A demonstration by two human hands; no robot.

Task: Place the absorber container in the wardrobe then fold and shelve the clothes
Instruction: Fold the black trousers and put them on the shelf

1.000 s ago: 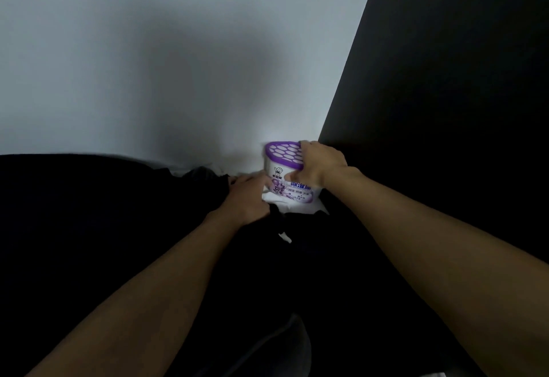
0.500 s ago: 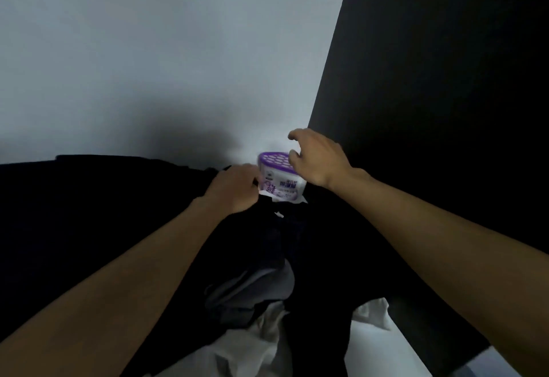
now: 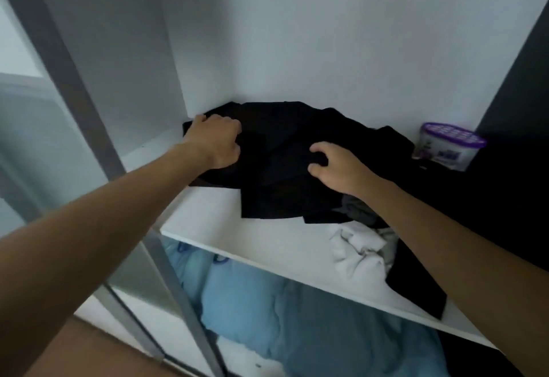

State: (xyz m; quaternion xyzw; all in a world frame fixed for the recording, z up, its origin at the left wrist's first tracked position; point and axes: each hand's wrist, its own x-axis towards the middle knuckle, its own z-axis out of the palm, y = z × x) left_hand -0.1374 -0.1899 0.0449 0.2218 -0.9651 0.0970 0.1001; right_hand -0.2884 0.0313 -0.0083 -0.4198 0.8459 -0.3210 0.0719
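The absorber container [image 3: 447, 145], white with a purple honeycomb lid, stands alone at the back right corner of the white wardrobe shelf [image 3: 234, 237]. A heap of black clothes [image 3: 282, 150] covers the back of the shelf. My left hand [image 3: 215, 140] grips the heap's left edge. My right hand [image 3: 334, 167] presses on its middle, fingers curled into the cloth. A crumpled white garment [image 3: 361, 253] and a grey one [image 3: 358, 208] lie under my right forearm.
A dark wardrobe panel [image 3: 517, 94] closes the right side. A grey sliding-door frame [image 3: 89, 115] crosses the left. Light blue bedding [image 3: 297, 323] fills the shelf below. More black cloth [image 3: 416, 290] hangs over the shelf's front edge at the right.
Both hands have left the absorber container and moved left onto the black clothes. The container stays in the back right corner. The camera has pulled back.
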